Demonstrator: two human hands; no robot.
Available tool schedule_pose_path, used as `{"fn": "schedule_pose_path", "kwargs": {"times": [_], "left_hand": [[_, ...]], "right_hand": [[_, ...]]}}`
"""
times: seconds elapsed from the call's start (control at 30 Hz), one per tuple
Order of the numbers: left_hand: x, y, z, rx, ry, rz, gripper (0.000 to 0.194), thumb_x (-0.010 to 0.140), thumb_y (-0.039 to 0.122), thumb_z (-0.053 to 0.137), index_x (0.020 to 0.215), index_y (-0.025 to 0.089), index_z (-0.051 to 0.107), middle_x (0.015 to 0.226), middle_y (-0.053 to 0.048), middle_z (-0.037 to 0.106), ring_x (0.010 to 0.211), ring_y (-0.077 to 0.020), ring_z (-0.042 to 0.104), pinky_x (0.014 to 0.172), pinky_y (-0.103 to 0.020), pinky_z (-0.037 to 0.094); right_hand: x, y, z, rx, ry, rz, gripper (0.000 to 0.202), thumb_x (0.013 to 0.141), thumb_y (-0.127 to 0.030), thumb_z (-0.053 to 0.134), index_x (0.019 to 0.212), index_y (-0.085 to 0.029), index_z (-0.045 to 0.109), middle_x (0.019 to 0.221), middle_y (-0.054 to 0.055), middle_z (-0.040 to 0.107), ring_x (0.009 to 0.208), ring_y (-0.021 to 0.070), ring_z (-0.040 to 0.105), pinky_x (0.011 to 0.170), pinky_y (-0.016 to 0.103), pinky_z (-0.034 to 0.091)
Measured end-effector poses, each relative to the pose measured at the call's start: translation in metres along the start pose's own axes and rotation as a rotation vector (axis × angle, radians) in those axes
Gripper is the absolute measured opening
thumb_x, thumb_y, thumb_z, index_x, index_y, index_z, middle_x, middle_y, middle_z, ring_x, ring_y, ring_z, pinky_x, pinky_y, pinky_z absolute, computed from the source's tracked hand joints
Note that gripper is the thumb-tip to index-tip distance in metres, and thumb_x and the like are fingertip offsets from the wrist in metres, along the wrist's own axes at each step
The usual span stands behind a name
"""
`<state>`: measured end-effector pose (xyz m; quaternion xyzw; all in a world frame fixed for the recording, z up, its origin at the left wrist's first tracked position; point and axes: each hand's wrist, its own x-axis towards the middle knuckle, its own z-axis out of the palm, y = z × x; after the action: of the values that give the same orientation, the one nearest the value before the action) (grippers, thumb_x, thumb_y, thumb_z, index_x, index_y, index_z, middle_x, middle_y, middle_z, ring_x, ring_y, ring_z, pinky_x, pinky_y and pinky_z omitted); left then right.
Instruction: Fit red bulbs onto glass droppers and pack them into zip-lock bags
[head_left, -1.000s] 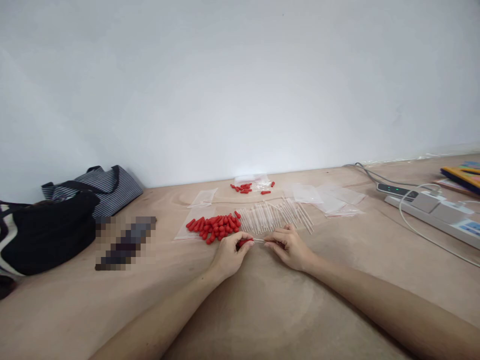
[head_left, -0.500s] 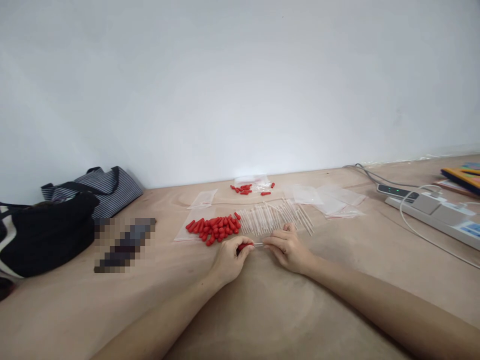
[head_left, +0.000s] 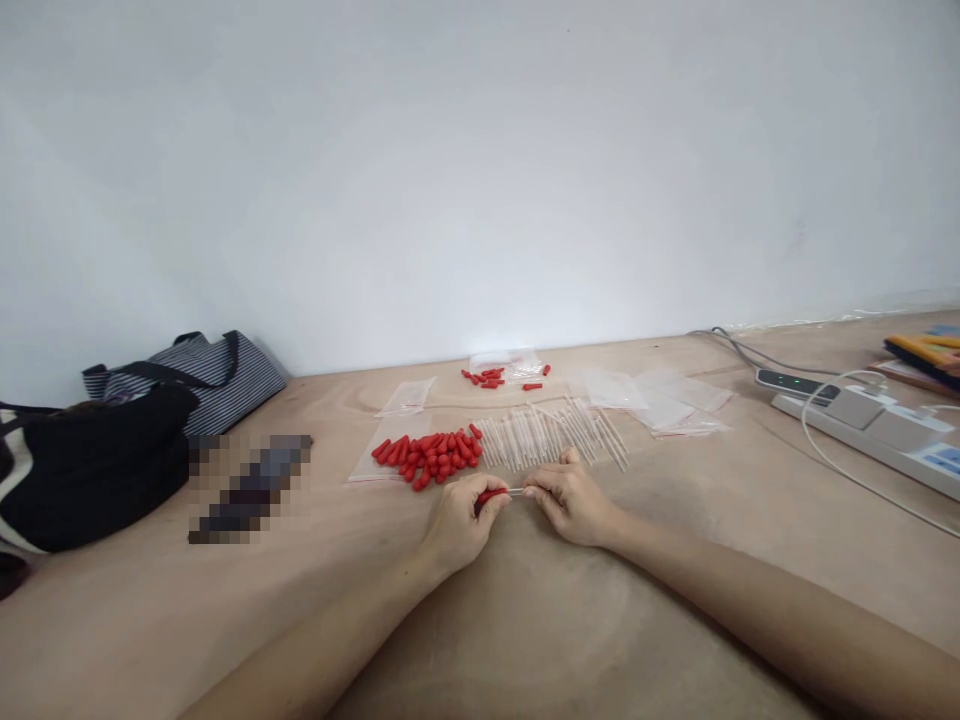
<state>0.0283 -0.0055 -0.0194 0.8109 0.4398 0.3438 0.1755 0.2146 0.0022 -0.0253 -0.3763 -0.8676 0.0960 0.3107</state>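
Beyond the right hand lie pale sticks, overlapping past exact count; beyond the left hand, dozens of red pieces. The left hand pinches one red piece, likely light, smooth, best gripped round its body; the right hand pinches apparently one thin rod, probably stiff, best held near its end

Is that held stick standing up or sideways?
Sideways: the stick runs across from the red piece in the left hand to the right hand.

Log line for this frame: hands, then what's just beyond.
left hand: holds red piece | right hand: pinches thin pale stick | beyond: pile of red club-shaped pieces, row of pale sticks
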Motion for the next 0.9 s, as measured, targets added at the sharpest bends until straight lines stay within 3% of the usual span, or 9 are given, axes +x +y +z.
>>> {"fn": "schedule_pose_path", "kwargs": {"times": [0.27,0.6,0.7,0.9], "left_hand": [[0.0004,0.0006,-0.0015,0.008,-0.015,0.006,0.012,0.078,0.020,0.050,0.077,0.016,0.061,0.069,0.000,0.064,0.062,-0.0124,0.057,0.058,-0.021,0.042],[0.0033,0.0019,-0.0066,-0.003,-0.103,-0.017,0.011,0.073,0.024,0.058,0.080,0.019,0.064,0.073,-0.001,0.067,0.065,-0.0143,0.059,0.062,-0.024,0.045],[0.0036,-0.0011,-0.0068,-0.055,-0.062,-0.043,0.020,0.069,0.022,0.063,0.088,0.019,0.062,0.082,-0.001,0.067,0.072,-0.0154,0.061,0.066,-0.025,0.047],[0.0003,-0.0062,-0.0030,-0.028,-0.035,0.031,0.010,0.075,0.025,0.058,0.076,0.017,0.064,0.070,-0.001,0.065,0.063,-0.0133,0.058,0.060,-0.024,0.045]], "right_hand": [[0.0051,-0.0024,0.0000,0.091,-0.070,0.072,0.026,0.085,-0.021,0.038,0.064,-0.017,0.052,0.060,-0.001,0.060,0.056,0.0101,0.048,0.070,0.029,0.027],[0.0054,-0.0021,-0.0055,0.123,-0.152,0.082,0.025,0.084,-0.019,0.039,0.066,-0.018,0.056,0.063,-0.002,0.063,0.056,0.0100,0.051,0.075,0.031,0.029],[0.0048,-0.0011,-0.0065,0.117,-0.134,0.104,0.028,0.085,-0.023,0.038,0.064,-0.018,0.056,0.060,-0.002,0.062,0.054,0.0099,0.050,0.075,0.030,0.029],[0.0040,0.0015,-0.0049,0.116,-0.138,0.093,0.029,0.086,-0.025,0.038,0.065,-0.018,0.057,0.058,-0.003,0.060,0.052,0.0089,0.049,0.074,0.030,0.029]]}}
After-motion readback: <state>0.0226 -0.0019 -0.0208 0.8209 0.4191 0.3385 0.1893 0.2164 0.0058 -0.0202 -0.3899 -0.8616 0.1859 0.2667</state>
